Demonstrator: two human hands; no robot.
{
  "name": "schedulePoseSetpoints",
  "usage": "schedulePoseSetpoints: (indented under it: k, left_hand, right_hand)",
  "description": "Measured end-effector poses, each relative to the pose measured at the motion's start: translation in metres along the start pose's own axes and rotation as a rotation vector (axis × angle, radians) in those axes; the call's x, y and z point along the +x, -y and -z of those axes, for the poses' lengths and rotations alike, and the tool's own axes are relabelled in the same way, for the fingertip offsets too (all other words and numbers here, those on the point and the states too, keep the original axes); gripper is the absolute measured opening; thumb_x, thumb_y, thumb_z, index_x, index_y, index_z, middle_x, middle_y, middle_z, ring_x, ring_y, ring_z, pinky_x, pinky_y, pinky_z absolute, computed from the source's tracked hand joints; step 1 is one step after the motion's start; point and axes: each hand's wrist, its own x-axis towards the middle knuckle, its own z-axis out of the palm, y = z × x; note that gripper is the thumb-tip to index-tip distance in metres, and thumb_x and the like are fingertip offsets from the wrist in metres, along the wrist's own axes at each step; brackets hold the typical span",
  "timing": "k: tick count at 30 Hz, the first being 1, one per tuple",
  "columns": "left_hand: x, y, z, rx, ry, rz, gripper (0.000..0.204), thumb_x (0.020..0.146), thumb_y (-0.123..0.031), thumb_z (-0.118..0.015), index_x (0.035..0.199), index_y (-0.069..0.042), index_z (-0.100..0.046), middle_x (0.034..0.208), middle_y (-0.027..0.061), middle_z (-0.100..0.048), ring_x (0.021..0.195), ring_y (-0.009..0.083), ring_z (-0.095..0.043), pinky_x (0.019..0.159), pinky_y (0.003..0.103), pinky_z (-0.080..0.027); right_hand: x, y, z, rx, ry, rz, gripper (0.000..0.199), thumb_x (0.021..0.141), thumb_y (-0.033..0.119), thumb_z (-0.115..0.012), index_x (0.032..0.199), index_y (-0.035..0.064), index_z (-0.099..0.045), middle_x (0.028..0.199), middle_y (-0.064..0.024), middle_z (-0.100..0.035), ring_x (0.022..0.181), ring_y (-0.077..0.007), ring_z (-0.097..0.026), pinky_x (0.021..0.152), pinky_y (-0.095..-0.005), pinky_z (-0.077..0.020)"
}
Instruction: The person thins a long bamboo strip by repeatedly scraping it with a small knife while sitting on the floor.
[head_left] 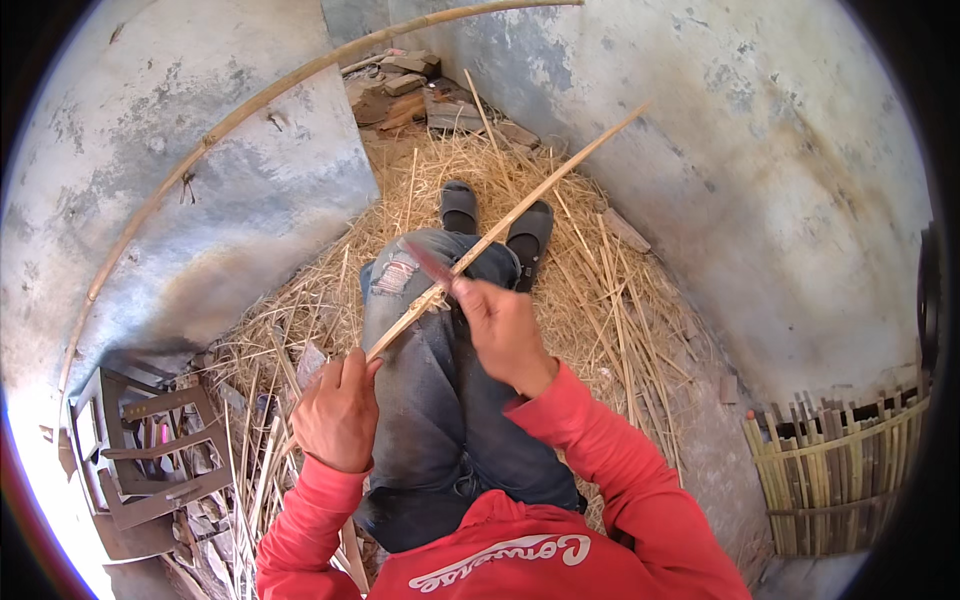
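Note:
A long pale bamboo strip (545,185) slants across my lap, from lower left up to the far right. My left hand (338,412) is closed round its near end. My right hand (505,335) grips a knife, with its handle hidden inside the fist. The reddish-brown knife blade (428,262) crosses the strip above my knees and appears to touch it; it is slightly blurred. Small curled shavings (438,301) cling to the strip just below the blade. Under it are my worn jeans (415,385), ripped at one knee.
Straw-like shavings (400,190) and loose strips (625,330) cover the floor around my feet. Bricks (405,75) lie in the far corner between two walls. A bent pole (210,138) arches along the left wall. A broken brown frame (150,450) stands left, a slatted bamboo basket (840,490) right.

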Motion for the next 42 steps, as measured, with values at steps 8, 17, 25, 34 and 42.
schedulePoseSetpoints:
  k: [8,17,25,34,42]
  left_hand:
    - [0.0,-0.002,0.006,-0.014,0.035,0.033,0.017,0.097,-0.029,-0.068,0.106,-0.015,-0.068,0.078,0.0097,-0.063,0.061,0.0342,-0.064,0.053,0.045,-0.048]
    - [-0.003,0.001,0.001,-0.032,-0.022,-0.022,0.021,0.096,-0.031,-0.07,0.108,-0.014,-0.067,0.075,0.0063,-0.059,0.058,0.0279,-0.063,0.051,0.041,-0.048]
    - [-0.002,0.0,0.003,-0.047,-0.01,-0.008,0.022,0.096,-0.028,-0.07,0.114,-0.015,-0.07,0.077,0.008,-0.062,0.06,0.0304,-0.064,0.054,0.042,-0.049]
    - [0.008,0.02,0.003,-0.354,0.058,0.07,0.016,0.098,-0.024,-0.068,0.098,-0.009,-0.073,0.076,0.0138,-0.067,0.063,0.0372,-0.064,0.056,0.045,-0.048]
    - [0.024,0.026,0.016,-0.394,0.203,0.068,0.022,0.1,-0.024,-0.066,0.09,-0.005,-0.071,0.064,0.0177,-0.06,0.058,0.0386,-0.061,0.055,0.044,-0.044]
  right_hand:
    - [-0.001,0.006,0.002,0.014,0.01,-0.045,0.041,0.108,0.032,-0.055,0.096,-0.0027,-0.072,0.061,-0.0038,-0.048,0.058,-0.0095,-0.043,0.051,-0.033,-0.0357]
    - [0.022,0.03,0.033,0.301,0.112,-0.274,0.04,0.097,0.039,-0.073,0.081,0.0028,-0.071,0.058,0.0025,-0.048,0.057,-0.0042,-0.04,0.05,-0.0294,-0.0339]
    - [0.007,0.04,0.007,0.255,0.159,-0.122,0.029,0.088,0.03,-0.082,0.083,0.0029,-0.074,0.062,-0.0136,-0.063,0.05,-0.021,-0.052,0.051,-0.0365,-0.0418]
    - [0.049,-0.041,0.093,-0.187,-0.399,-0.142,0.029,0.088,0.027,-0.08,0.088,-0.001,-0.07,0.073,-0.0086,-0.067,0.066,-0.0153,-0.059,0.061,-0.0375,-0.0472]
    - [0.126,-0.117,0.161,-0.207,-0.369,-0.38,0.063,0.105,0.051,-0.051,0.083,-0.0048,-0.069,0.062,-0.0143,-0.061,0.061,-0.0253,-0.061,0.061,-0.0429,-0.0454]
